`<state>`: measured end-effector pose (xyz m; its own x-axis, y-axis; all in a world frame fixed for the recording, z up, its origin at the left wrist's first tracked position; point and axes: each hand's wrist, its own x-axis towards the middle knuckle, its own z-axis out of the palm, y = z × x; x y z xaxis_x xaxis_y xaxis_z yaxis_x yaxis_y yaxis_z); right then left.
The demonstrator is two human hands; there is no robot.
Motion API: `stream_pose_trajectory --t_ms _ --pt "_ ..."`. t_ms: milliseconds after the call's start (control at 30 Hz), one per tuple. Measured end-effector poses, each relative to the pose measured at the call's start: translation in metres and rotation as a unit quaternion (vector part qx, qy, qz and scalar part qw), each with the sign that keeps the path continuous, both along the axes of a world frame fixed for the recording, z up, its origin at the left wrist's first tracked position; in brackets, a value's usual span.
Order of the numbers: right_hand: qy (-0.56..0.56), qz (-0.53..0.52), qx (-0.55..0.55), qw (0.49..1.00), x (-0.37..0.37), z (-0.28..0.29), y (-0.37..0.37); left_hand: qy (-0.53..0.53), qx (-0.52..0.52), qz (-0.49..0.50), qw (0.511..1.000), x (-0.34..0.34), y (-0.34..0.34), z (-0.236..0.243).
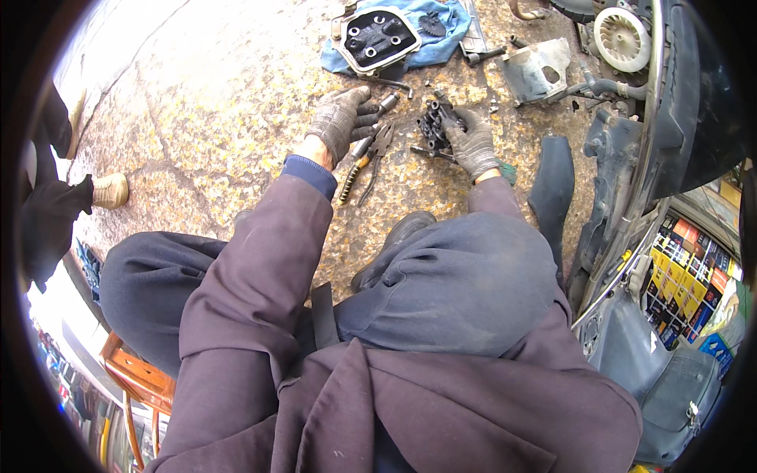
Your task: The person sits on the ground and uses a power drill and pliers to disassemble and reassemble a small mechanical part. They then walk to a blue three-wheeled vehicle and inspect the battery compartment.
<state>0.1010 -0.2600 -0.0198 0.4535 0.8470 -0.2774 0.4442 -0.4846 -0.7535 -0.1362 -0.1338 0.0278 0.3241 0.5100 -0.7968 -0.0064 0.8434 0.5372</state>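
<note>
My gloved left hand (pixel 343 122) hovers over or touches a metal rod-like tool (pixel 386 105), fingers apart. Just below it lie pliers (pixel 353 176) with yellow-and-black handles. My gloved right hand (pixel 473 146) grips a cluster of dark metal parts (pixel 434 120) on the speckled stone ground (pixel 181 134); its fingertips are partly hidden. Farther forward, a metal engine cover (pixel 374 41) with a black oily inside rests on a blue cloth (pixel 441 55), beside a small dark toothed part (pixel 431 24).
At right are a white fan wheel (pixel 621 41), a metal bracket (pixel 530 72), a hose (pixel 607 89), a dark rubber piece (pixel 550 177) and vehicle panels (pixel 682 94). Another person's legs and beige shoe (pixel 109 189) are at left, above a wooden stool (pixel 138 370).
</note>
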Motion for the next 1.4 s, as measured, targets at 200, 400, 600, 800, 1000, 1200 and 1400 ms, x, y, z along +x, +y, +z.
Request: stream_pose_trajectory --t_ms 200,400,600,800,1000,1200,1400 --pt "-0.065 0.048 -0.072 0.994 -0.020 0.026 0.005 0.016 -0.006 0.028 0.999 -0.002 0.005 -0.004" --pt "0.087 -0.017 0.057 0.994 -0.013 0.019 0.003 0.004 0.000 0.030 1.000 -0.004 0.004 -0.006" --pt "-0.011 0.045 -0.031 0.998 0.003 0.000 0.009 0.003 0.004 0.019 1.000 -0.002 0.006 -0.006" --pt "0.160 -0.034 0.042 0.986 0.001 0.019 0.003 0.007 -0.011 0.028 1.000 -0.005 0.005 -0.005" --pt "0.158 -0.049 -0.067 0.984 -0.007 0.021 0.012 0.004 0.014 0.011 1.000 -0.003 0.005 0.002" --pt "0.283 -0.075 -0.015 0.956 -0.007 0.052 0.010 0.004 0.018 -0.057 0.998 0.006 -0.002 0.011" --pt "0.212 -0.040 -0.010 0.976 -0.010 0.059 0.017 -0.010 0.024 -0.074 0.997 0.010 -0.004 0.010"
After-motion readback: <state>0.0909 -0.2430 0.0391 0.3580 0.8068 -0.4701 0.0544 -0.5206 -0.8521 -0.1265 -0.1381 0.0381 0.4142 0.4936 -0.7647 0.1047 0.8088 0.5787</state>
